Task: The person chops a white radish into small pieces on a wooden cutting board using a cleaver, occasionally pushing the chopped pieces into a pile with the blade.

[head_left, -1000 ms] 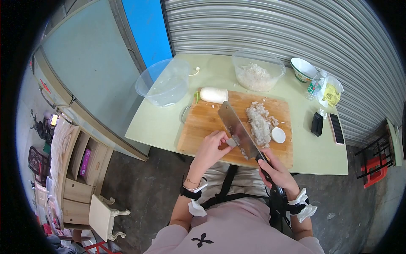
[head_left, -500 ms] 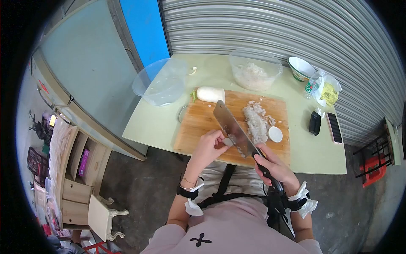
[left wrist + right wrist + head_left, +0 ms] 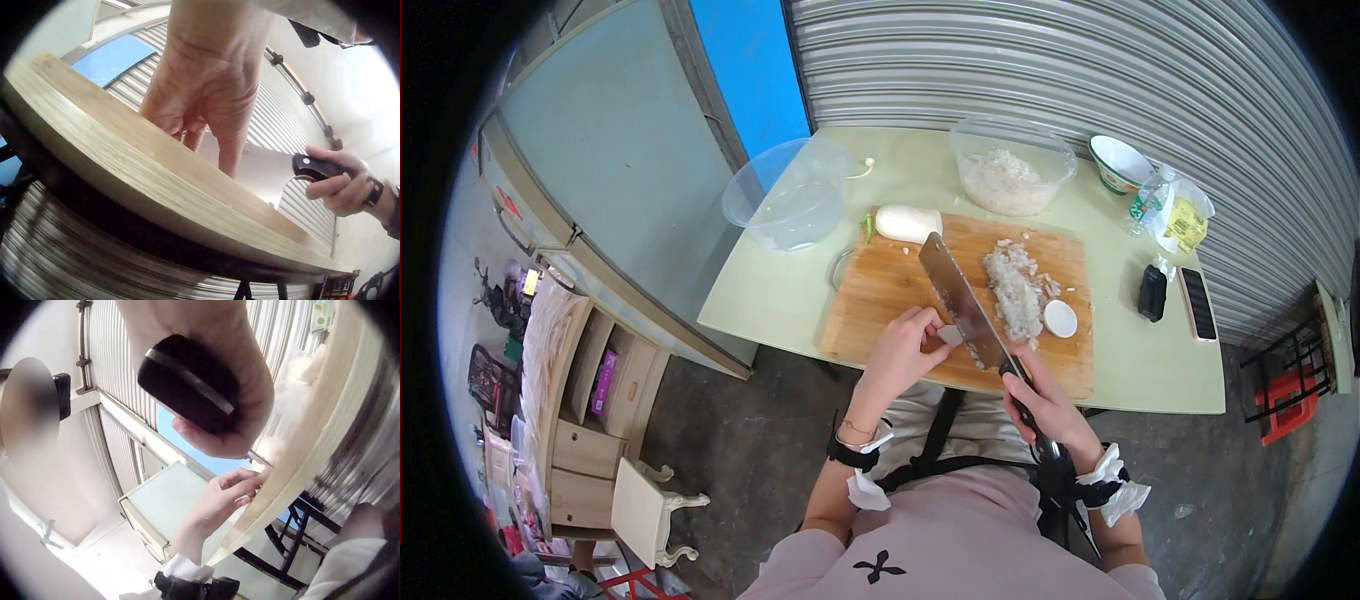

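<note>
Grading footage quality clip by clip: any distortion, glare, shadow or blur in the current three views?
Head: fisheye bending with black corners; shutter ribs curve, yet cleaver and radish look fairly clear. Left wrist: washed-out brightness at right, dark shadow under the table edge. Right wrist: blown-out floor, a blurred oval patch at left.

The right hand (image 3: 257, 381) grips a black handle (image 3: 181, 378) (silver-striped), left hand (image 3: 219, 501) nearby.

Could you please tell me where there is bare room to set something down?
Bare table: left of the cutting board, nearer than the clear basin; also right of the board, nearer than the phone. Crowded: the far right corner, with bowl, bottle and yellow packet.
</note>
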Motion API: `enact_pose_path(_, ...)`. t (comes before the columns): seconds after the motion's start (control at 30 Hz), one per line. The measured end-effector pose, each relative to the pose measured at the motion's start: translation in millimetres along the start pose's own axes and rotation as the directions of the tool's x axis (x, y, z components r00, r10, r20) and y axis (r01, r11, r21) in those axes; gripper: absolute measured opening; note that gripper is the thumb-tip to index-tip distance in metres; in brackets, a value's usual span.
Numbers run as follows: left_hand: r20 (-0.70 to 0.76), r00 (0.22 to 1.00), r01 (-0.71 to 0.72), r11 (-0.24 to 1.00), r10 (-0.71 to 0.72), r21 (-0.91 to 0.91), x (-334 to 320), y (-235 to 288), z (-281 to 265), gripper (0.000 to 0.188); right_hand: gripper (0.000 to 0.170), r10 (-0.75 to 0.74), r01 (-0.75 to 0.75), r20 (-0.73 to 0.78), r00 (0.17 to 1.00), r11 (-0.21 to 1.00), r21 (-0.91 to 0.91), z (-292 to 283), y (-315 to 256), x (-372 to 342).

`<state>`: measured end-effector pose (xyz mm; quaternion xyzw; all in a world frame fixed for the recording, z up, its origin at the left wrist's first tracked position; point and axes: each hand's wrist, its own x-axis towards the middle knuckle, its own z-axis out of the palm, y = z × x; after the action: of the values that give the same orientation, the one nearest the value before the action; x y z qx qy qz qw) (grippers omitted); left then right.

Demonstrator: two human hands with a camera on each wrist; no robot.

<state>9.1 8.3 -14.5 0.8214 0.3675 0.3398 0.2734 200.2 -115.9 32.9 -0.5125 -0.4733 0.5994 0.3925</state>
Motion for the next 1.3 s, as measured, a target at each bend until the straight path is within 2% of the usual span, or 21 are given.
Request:
enact_pose_path(0.13, 0.016, 1.0, 0.014, 1.0, -0.013, -0.028, 0, 0, 0, 0.025, 0.03, -0.064, 0.064, -0.008, 0.998, 0.998, 0.008, -2, 16, -3)
enact_pose_path(0.3, 0.018, 1.0, 0.014, 1.0, -0.014, -0.018, 1, -1, 0, 0.024, 0.03, 0.057, -0.052, -0.036, 0.998, 0.99, 0.135, -5, 4, -2)
enact_pose_path(0.5, 0.005, 1.0, 0.021, 0.999, -0.021, -0.038, 0, 0, 1, 0.023, 0.029, 0.058, -0.054, -0.016, 0.998, 0.979, 0.195, -9, 9, -1)
enact_pose_path(1.03, 0.013, 0.999, 0.031, 0.999, -0.031, -0.016, 0, 2, 1, 0.023, 0.028, 0.039, -0.027, -0.054, 0.998, 0.979, 0.202, -5, 10, -3)
enact_pose_path(1.3, 0.027, 0.999, 0.019, 1.0, -0.019, -0.003, 1, 2, 1, 0.024, 0.029, 0.01, -0.011, 0.02, 1.0, 0.999, 0.049, -9, 9, -4)
